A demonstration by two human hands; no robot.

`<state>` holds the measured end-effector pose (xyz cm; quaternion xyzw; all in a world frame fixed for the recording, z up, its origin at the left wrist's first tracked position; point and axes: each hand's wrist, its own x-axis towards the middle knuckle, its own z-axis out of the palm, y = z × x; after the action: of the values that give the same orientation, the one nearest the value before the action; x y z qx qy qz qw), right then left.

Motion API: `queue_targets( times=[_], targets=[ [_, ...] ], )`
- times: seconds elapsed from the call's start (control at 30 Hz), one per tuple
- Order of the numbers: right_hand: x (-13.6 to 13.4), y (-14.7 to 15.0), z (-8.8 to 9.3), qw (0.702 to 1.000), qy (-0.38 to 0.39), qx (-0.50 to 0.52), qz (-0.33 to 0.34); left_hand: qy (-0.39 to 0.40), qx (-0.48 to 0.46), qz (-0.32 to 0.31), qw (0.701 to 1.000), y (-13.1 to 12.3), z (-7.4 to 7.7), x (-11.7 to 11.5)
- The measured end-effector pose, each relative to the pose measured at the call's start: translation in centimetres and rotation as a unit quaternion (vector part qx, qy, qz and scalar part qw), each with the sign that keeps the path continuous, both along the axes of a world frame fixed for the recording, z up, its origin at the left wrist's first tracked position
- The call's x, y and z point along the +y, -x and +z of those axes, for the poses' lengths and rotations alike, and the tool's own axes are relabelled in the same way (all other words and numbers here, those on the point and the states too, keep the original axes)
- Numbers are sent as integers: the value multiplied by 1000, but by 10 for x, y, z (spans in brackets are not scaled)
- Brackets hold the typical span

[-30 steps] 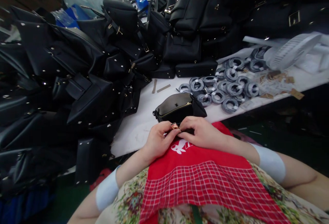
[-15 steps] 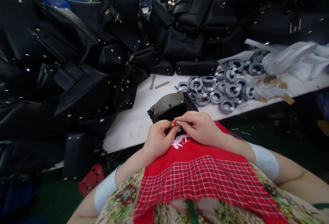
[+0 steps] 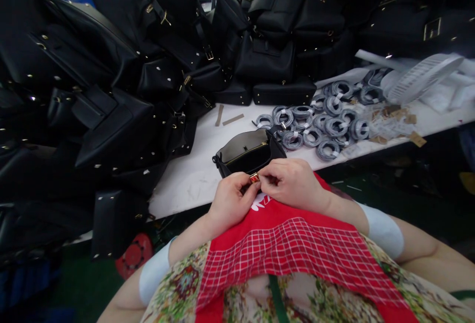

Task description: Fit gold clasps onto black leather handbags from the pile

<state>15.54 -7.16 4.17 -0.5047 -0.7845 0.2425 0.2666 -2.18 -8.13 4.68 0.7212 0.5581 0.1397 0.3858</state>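
Observation:
A small shiny gold metal clasp [image 3: 254, 178], reflecting red, sits between my fingertips at the front edge of a black handbag [image 3: 243, 142]. My left hand [image 3: 232, 197] pinches the clasp from the left with thumb and forefinger. From the right, my right hand [image 3: 291, 182] has its fingers curled in at the clasp's other end; whether they grip it or only touch it is hard to make out. The handbag stands gaping at the table edge, with its grey lining and gold zip showing. Its front is hidden behind my hands.
Black bags [image 3: 111, 130] are heaped on the left and along the back. Several coiled grey straps [image 3: 328, 150] lie right of the handbag, before a white fan [image 3: 426, 78]. Two brown strips [image 3: 233, 119] rest on the white table [image 3: 181, 179]. A red stool [image 3: 135, 256] stands below.
My right hand's fingers, stretched over the clasp before, are now curled more tightly beside it. The clasp shows turned slightly. The handbag stays in place while the view shifts a little.

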Motion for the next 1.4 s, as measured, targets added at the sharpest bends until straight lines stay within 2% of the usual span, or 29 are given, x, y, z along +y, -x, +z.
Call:
queue_targets(
  times=[0.3,0.5,0.63,0.83,1.03,1.13,1.2,1.27,1.4],
  targets=[
    [1,1,-3,992,105,59,-33,14,-36,13,999,0,-2,0],
    [1,1,-3,986,104,119,-56,13,-34,17,999,1,-4,0],
    [0,-3,0,981,126,147,-32,17,-46,25,998,2,-6,-1],
    [0,-3,-3,981,146,127,14,18,-46,26,998,3,-8,-2],
    [-1,2,-9,990,95,105,20,25,-50,16,998,1,-5,0],
    [-2,2,-7,999,17,-3,38,26,-44,8,999,0,-4,1],
    [-3,1,-4,994,-38,-80,61,23,-39,4,999,0,-4,1],
    [-2,2,-3,988,-67,-116,77,20,-36,4,999,0,-4,1],
    [-1,3,-8,994,-42,-69,66,12,-44,13,999,0,-4,0]
  ],
)
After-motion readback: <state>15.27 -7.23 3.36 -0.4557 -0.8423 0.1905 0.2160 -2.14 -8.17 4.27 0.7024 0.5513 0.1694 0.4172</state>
